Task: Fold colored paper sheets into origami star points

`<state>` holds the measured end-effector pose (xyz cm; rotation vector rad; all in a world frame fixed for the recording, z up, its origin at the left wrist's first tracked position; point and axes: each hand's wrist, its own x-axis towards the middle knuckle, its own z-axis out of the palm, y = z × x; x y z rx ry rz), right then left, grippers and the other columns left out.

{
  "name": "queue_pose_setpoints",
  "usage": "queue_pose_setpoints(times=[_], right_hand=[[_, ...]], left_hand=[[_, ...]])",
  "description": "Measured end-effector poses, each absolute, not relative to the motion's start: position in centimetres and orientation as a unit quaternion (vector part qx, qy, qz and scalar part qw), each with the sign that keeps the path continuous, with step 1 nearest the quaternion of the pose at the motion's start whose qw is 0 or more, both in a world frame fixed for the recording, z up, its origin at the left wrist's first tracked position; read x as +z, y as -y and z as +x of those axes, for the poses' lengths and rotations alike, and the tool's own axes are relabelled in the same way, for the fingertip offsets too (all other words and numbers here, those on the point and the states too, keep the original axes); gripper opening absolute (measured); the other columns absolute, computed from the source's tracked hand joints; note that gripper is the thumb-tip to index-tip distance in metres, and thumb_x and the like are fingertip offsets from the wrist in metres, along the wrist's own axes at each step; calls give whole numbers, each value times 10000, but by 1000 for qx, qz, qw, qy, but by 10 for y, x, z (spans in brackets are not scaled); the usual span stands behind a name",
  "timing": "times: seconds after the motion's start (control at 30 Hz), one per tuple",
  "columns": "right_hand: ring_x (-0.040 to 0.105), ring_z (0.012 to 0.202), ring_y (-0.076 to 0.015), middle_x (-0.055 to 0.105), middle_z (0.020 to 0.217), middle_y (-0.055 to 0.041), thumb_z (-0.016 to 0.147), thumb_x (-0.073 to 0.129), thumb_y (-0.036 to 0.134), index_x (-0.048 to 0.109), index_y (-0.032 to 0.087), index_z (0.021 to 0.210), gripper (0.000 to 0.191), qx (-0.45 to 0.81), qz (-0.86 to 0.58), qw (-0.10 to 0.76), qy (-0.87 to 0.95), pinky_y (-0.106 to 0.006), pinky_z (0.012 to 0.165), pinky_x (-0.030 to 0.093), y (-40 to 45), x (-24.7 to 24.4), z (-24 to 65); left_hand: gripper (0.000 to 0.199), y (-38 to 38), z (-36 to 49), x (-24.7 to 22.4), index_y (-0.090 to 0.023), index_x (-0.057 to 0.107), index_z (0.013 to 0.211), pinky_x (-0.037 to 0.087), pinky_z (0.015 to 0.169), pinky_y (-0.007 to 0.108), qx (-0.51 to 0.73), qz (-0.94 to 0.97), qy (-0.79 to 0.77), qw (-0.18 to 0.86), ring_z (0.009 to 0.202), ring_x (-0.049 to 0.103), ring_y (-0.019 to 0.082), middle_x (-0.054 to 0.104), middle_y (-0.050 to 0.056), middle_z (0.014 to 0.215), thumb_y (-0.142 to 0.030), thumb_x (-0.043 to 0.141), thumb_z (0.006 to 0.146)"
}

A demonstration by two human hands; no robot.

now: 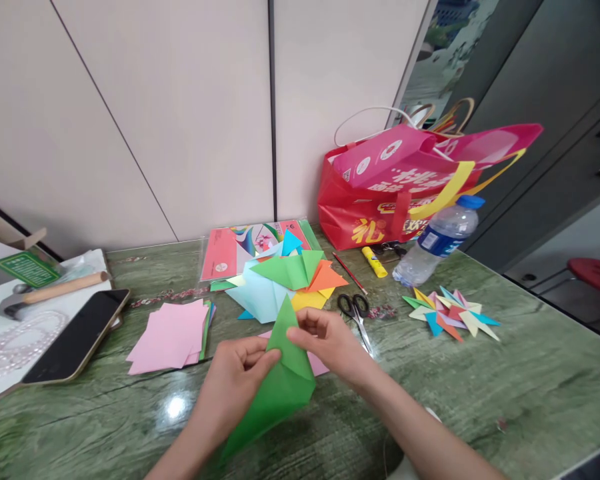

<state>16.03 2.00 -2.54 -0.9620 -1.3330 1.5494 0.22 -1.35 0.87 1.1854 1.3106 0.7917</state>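
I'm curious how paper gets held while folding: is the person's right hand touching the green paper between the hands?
Touching. The head view shows the right hand's thumb lying over the green paper just below its pointed tip, with no gap.

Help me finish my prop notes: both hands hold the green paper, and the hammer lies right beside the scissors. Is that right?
Not quite: the head view shows the hammer next to the phone, at the far left, away from the scissors. The left hand and right hand do hold the green paper.
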Motion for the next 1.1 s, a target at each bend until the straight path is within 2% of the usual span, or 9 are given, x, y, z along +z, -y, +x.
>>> queue_pose_setpoints(times=[0.17, 0.37, 0.5, 0.83, 1.1], right_hand=[[525, 627, -115, 604, 687, 8, 621, 733, 416, 612, 147, 716, 310, 635, -394, 401, 530, -243, 601, 412, -19, -26, 160], [522, 550, -101, 623, 635, 20, 548, 776, 399, 616, 156, 649, 308, 665, -397, 423, 470, -240, 562, 410, -20, -25, 157], [506, 519, -89, 612, 601, 29, 515, 797, 376, 609, 154, 624, 310, 663, -397, 437, 459, -224, 529, 385, -22, -26, 157], [478, 501, -71, 555, 560, 43, 624, 725, 413, 589, 139, 632, 306, 685, -398, 367, 487, -201, 484, 361, -23, -33, 160], [488, 465, -74, 558, 521, 44, 572, 757, 412, 572, 146, 591, 324, 698, -402, 377, 457, -203, 451, 393, -24, -31, 159]], left_hand=[[272, 12, 0, 5, -138, 699, 795, 392, 485, 251, 310, 477, -552, 610, 525, 582, 180, 683, 25, 599, -371, 636, 669], [257, 11, -1, 4, -136, 702, 762, 359, 471, 235, 320, 461, -535, 631, 483, 559, 151, 673, 18, 569, -371, 656, 668], [263, 10, -2, 1, -138, 705, 745, 394, 495, 248, 338, 438, -518, 652, 497, 573, 155, 677, 24, 571, -381, 689, 648], [279, 2, -11, 4, -116, 701, 715, 447, 509, 229, 400, 385, -517, 652, 528, 595, 149, 702, 41, 594, -322, 788, 550], [265, 3, -13, 9, -115, 702, 698, 442, 509, 223, 402, 393, -513, 649, 522, 574, 135, 693, 40, 589, -333, 777, 568]])
